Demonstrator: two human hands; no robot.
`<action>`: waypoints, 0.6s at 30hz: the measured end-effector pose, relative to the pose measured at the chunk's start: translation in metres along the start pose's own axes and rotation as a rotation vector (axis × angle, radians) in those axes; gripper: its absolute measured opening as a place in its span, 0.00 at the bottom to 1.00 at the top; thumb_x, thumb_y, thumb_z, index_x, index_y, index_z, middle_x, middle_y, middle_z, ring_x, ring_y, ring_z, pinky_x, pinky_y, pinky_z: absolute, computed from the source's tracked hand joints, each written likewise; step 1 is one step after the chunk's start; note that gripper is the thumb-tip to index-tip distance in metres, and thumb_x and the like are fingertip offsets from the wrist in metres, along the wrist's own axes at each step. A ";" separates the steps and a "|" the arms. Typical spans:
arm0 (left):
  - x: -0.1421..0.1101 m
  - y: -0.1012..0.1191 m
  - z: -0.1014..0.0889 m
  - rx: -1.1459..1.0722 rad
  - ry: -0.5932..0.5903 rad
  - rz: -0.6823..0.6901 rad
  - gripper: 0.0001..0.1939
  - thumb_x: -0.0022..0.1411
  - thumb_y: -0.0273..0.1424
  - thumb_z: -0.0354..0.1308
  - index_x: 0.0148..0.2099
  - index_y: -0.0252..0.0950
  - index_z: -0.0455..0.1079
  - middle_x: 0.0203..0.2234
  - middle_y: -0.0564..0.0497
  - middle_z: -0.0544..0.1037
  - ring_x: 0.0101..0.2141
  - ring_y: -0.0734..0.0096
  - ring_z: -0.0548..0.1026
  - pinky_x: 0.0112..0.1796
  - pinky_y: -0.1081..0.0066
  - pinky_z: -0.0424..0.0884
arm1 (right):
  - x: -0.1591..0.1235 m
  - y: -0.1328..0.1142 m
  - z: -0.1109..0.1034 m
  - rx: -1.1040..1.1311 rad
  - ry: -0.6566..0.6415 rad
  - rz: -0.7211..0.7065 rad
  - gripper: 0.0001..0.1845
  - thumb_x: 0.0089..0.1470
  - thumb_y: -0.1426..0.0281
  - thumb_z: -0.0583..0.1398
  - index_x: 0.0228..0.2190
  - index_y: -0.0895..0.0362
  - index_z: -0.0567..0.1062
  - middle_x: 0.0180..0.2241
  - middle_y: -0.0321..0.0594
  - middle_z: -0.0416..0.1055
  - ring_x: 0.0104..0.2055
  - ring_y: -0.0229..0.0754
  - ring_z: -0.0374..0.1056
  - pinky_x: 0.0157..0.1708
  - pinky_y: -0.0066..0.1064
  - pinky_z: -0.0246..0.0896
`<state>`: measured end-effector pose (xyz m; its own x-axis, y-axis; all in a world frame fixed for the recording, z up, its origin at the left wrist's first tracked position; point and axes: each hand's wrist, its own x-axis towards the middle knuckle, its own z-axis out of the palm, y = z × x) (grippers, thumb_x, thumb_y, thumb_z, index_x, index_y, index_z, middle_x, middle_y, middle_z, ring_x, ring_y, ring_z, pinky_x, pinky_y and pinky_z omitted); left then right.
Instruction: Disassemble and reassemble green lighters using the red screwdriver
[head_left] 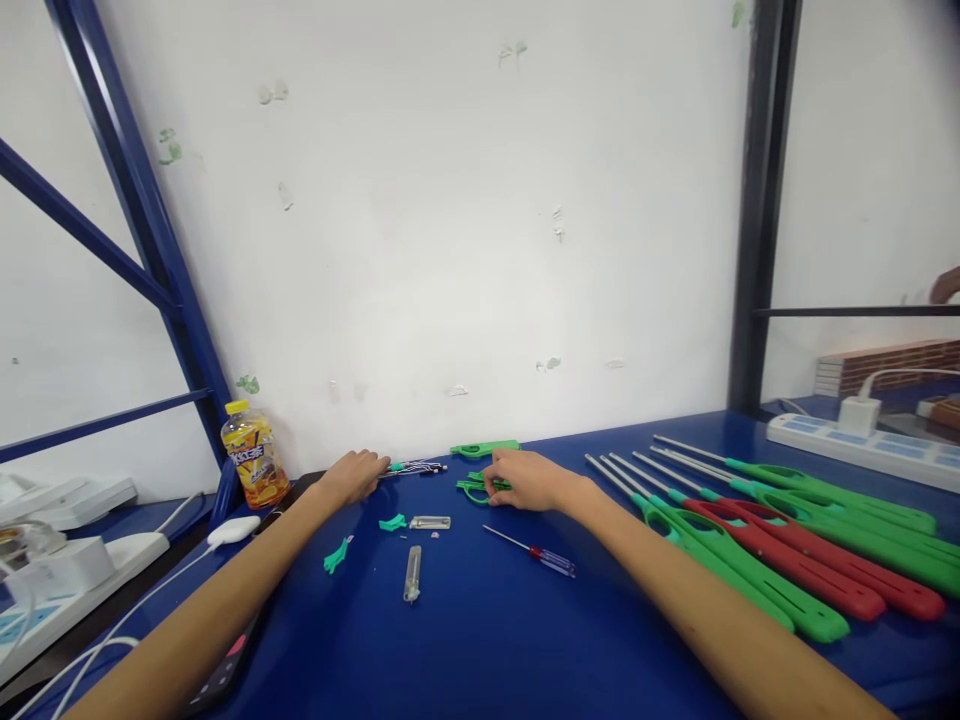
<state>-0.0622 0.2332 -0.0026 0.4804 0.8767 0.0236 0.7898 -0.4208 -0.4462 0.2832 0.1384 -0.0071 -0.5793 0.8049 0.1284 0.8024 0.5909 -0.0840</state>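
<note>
At the back of the blue table my left hand (356,477) is curled over the near end of a bundle of thin wired parts (420,468), black, white and teal. Its fingertips are partly hidden. To the right, my right hand (526,480) has thumb and fingers closed on a green lighter casing (475,489) with a loop-shaped grip. Behind it lies another green casing (486,449). Between my arms are two clear lighter fuel tanks, one lying crosswise (430,522) and one lengthwise (412,574), two teal clips (392,522) (338,555) and a screwdriver (551,560) with a translucent handle.
Several long-necked green lighters (757,570) and red lighters (806,560) lie fanned out on the right. A drink bottle (255,457) stands at the back left near white power strips and cables. Another power strip (870,442) sits back right; part of another person's hand (946,286) shows beyond.
</note>
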 end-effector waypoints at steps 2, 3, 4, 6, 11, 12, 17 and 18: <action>-0.002 0.001 0.000 -0.005 0.039 0.023 0.19 0.73 0.38 0.62 0.61 0.36 0.71 0.56 0.43 0.75 0.50 0.57 0.78 0.49 0.53 0.78 | 0.000 -0.002 -0.001 -0.009 0.009 -0.009 0.17 0.68 0.63 0.64 0.53 0.57 0.76 0.54 0.45 0.75 0.50 0.48 0.75 0.49 0.46 0.74; -0.003 0.001 -0.001 -0.007 0.059 0.033 0.19 0.73 0.38 0.62 0.61 0.36 0.71 0.56 0.43 0.75 0.50 0.57 0.78 0.49 0.53 0.78 | -0.001 -0.002 -0.001 -0.013 0.015 -0.012 0.17 0.68 0.63 0.64 0.53 0.57 0.76 0.54 0.46 0.75 0.50 0.48 0.75 0.49 0.46 0.74; -0.004 0.002 -0.002 -0.008 0.078 0.042 0.19 0.73 0.38 0.62 0.61 0.36 0.71 0.56 0.43 0.75 0.50 0.57 0.78 0.49 0.53 0.78 | 0.000 -0.002 -0.002 -0.016 0.021 -0.013 0.17 0.68 0.63 0.64 0.54 0.57 0.76 0.54 0.46 0.75 0.50 0.48 0.75 0.49 0.46 0.74; -0.007 0.001 -0.007 -0.003 0.104 0.054 0.19 0.73 0.38 0.62 0.61 0.36 0.71 0.55 0.43 0.76 0.50 0.57 0.78 0.49 0.53 0.78 | 0.000 -0.002 -0.001 -0.021 0.036 -0.016 0.17 0.68 0.63 0.64 0.54 0.57 0.76 0.54 0.46 0.75 0.50 0.48 0.75 0.49 0.46 0.75; -0.019 -0.002 -0.031 0.009 0.176 0.059 0.17 0.73 0.38 0.62 0.59 0.35 0.72 0.52 0.44 0.77 0.47 0.60 0.79 0.47 0.55 0.79 | 0.001 0.000 0.000 -0.029 0.123 -0.030 0.15 0.68 0.63 0.63 0.52 0.57 0.76 0.53 0.45 0.75 0.49 0.47 0.75 0.48 0.45 0.75; -0.023 -0.002 -0.038 0.005 0.202 0.060 0.16 0.74 0.38 0.61 0.58 0.35 0.72 0.51 0.44 0.77 0.45 0.61 0.79 0.46 0.56 0.79 | 0.001 -0.001 0.000 -0.030 0.147 -0.032 0.14 0.68 0.64 0.63 0.51 0.57 0.76 0.52 0.44 0.75 0.49 0.46 0.75 0.48 0.45 0.74; -0.064 0.005 -0.078 -0.046 0.335 0.066 0.19 0.79 0.30 0.42 0.60 0.36 0.70 0.46 0.42 0.74 0.35 0.62 0.78 0.41 0.59 0.75 | 0.000 -0.004 -0.003 -0.030 0.245 -0.048 0.07 0.71 0.68 0.58 0.43 0.57 0.75 0.49 0.45 0.74 0.45 0.44 0.73 0.44 0.35 0.68; -0.076 0.007 -0.085 -0.063 0.359 0.058 0.20 0.79 0.31 0.39 0.61 0.37 0.69 0.47 0.42 0.73 0.34 0.61 0.78 0.40 0.59 0.75 | 0.000 -0.005 -0.003 -0.029 0.259 -0.050 0.07 0.72 0.68 0.57 0.43 0.57 0.74 0.48 0.45 0.73 0.44 0.44 0.73 0.42 0.33 0.66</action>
<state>-0.0602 0.1440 0.0682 0.6196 0.7180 0.3172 0.7737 -0.4907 -0.4007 0.2798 0.1358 -0.0037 -0.5653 0.7321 0.3802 0.7797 0.6246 -0.0434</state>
